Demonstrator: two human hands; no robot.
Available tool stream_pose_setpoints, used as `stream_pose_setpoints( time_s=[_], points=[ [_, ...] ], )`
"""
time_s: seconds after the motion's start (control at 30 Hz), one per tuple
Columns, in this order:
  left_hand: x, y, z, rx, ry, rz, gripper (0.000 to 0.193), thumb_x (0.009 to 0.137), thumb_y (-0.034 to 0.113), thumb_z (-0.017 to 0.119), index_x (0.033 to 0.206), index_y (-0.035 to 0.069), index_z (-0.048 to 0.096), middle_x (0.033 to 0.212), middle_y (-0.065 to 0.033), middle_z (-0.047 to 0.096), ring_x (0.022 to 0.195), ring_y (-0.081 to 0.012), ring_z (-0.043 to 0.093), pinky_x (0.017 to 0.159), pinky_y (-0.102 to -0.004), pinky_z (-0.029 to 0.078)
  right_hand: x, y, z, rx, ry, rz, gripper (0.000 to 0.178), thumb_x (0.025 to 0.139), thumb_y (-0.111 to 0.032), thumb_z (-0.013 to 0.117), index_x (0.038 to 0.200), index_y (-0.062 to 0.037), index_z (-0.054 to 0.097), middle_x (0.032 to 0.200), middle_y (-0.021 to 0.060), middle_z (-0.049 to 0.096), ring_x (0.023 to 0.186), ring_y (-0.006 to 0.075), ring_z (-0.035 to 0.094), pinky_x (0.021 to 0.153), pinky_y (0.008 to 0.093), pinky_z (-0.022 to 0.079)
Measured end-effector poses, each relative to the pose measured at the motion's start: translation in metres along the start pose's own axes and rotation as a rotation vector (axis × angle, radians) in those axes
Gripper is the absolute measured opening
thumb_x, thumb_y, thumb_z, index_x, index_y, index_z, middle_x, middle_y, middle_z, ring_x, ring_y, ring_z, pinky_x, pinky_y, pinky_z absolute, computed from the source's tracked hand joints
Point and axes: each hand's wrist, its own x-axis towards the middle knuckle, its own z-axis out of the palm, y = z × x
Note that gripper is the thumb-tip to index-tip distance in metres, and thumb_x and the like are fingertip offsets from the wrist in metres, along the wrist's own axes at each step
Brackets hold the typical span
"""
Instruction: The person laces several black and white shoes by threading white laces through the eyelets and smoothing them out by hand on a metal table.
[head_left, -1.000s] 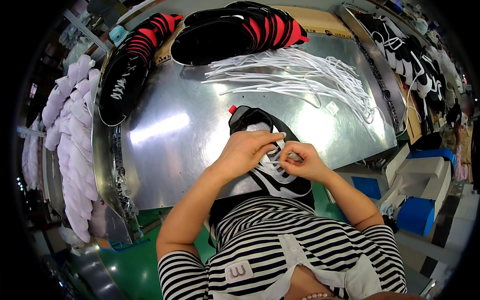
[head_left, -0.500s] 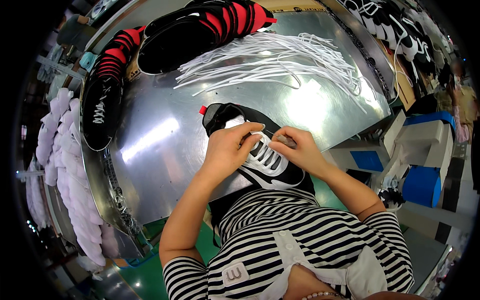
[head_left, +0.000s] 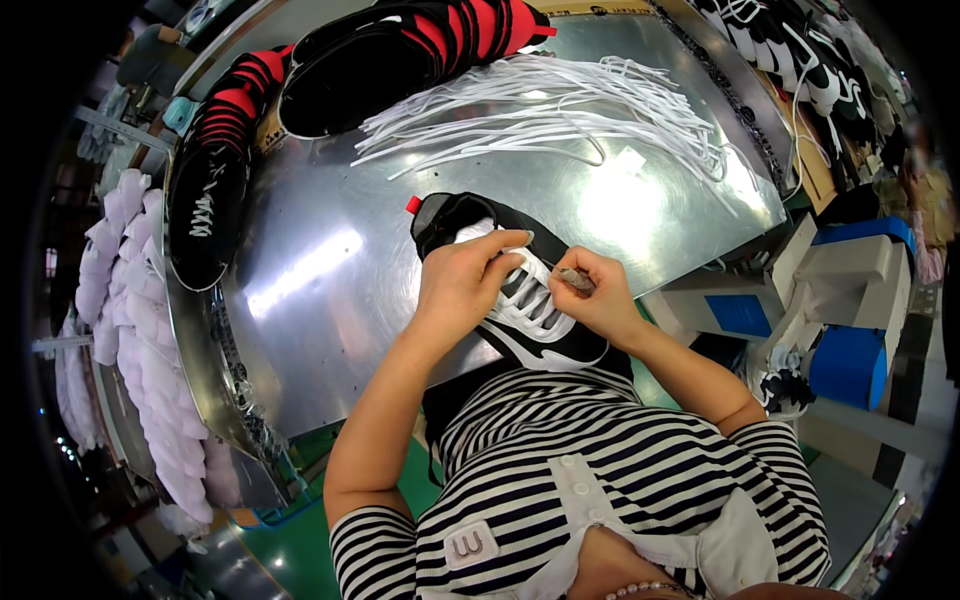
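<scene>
A black sneaker [head_left: 520, 345] with white laces, a white side stripe and a red heel tab [head_left: 413, 205] rests near the table's front edge, its toe toward me. My left hand [head_left: 465, 285] grips it around the tongue and upper eyelets, thumb and forefinger bent together; what lies under the fingertips is hidden. Over the eyelets on the other side, my right hand [head_left: 605, 295] is closed on a short brownish-grey stick-like piece [head_left: 575, 281], which may be a wrapped tool handle. White shoelace [head_left: 530, 295] crosses the sneaker's front in several rows between the hands.
Loose white shoelaces [head_left: 540, 105] lie across the metal table [head_left: 330, 340]. Black-and-red shoes [head_left: 370, 75] stand at its back and left edges. White padded pieces [head_left: 140, 350] hang at left; a beige and blue machine [head_left: 840, 300] stands right. More black-and-white shoes [head_left: 800, 60] sit at the upper right.
My right hand has turned a little and moved slightly right, showing more of the brownish-grey piece. The left hand keeps nearly the same grip. The whole view has shifted slightly.
</scene>
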Motion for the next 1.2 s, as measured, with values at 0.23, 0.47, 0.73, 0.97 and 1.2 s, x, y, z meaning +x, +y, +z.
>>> stream_pose_setpoints(
  time_s=[0.23, 0.47, 0.73, 0.97, 1.2],
  points=[
    [-0.001, -0.002, 0.000, -0.018, 0.013, 0.077, 0.021, 0.089, 0.016, 0.068, 0.108, 0.009, 0.071, 0.073, -0.0110, 0.067, 0.058, -0.0190, 0.058, 0.057, -0.0295, 0.045, -0.002, -0.003, -0.009, -0.122, -0.075, -0.211, 0.012, 0.082, -0.006, 0.073, 0.089, -0.0038, 0.064, 0.080, -0.0029, 0.056, 0.061, 0.0053, 0.047, 0.057, 0.0210, 0.038],
    [-0.003, -0.005, 0.001, -0.025, 0.045, 0.082, 0.021, 0.088, 0.016, 0.069, 0.108, 0.009, 0.072, 0.075, -0.0111, 0.068, 0.058, -0.0192, 0.059, 0.057, -0.0299, 0.045, -0.022, -0.017, -0.006, -0.648, -0.329, -0.544, 0.016, 0.078, -0.014, 0.075, 0.089, -0.0132, 0.063, 0.089, 0.0004, 0.056, 0.063, 0.0218, 0.059, 0.052, 0.0335, 0.044],
    [-0.002, -0.007, 0.000, -0.006, 0.021, 0.145, 0.023, 0.088, 0.016, 0.069, 0.110, 0.010, 0.072, 0.076, -0.0109, 0.068, 0.060, -0.0210, 0.061, 0.057, -0.0306, 0.046, -0.020, -0.013, -0.010, -0.474, -0.350, -0.465, 0.016, 0.074, -0.005, 0.073, 0.087, -0.0099, 0.066, 0.084, 0.0022, 0.057, 0.059, 0.0176, 0.056, 0.051, 0.0286, 0.043],
    [-0.003, -0.007, 0.002, -0.022, 0.037, 0.198, 0.021, 0.087, 0.019, 0.067, 0.106, 0.011, 0.070, 0.083, -0.0101, 0.070, 0.068, -0.0285, 0.065, 0.061, -0.0367, 0.049, -0.022, -0.010, -0.017, -0.324, -0.292, -0.362, 0.014, 0.079, -0.006, 0.072, 0.092, -0.0073, 0.066, 0.085, 0.0041, 0.057, 0.064, 0.0162, 0.057, 0.056, 0.0274, 0.044],
    [-0.003, -0.007, 0.001, -0.028, 0.050, 0.183, 0.023, 0.087, 0.015, 0.070, 0.109, 0.009, 0.072, 0.075, -0.0115, 0.068, 0.059, -0.0211, 0.062, 0.056, -0.0301, 0.047, -0.009, -0.011, -0.015, -0.314, -0.066, -0.153, 0.014, 0.084, -0.009, 0.074, 0.093, -0.0004, 0.067, 0.083, 0.0034, 0.059, 0.071, 0.0089, 0.051, 0.064, 0.0234, 0.041]
  ],
)
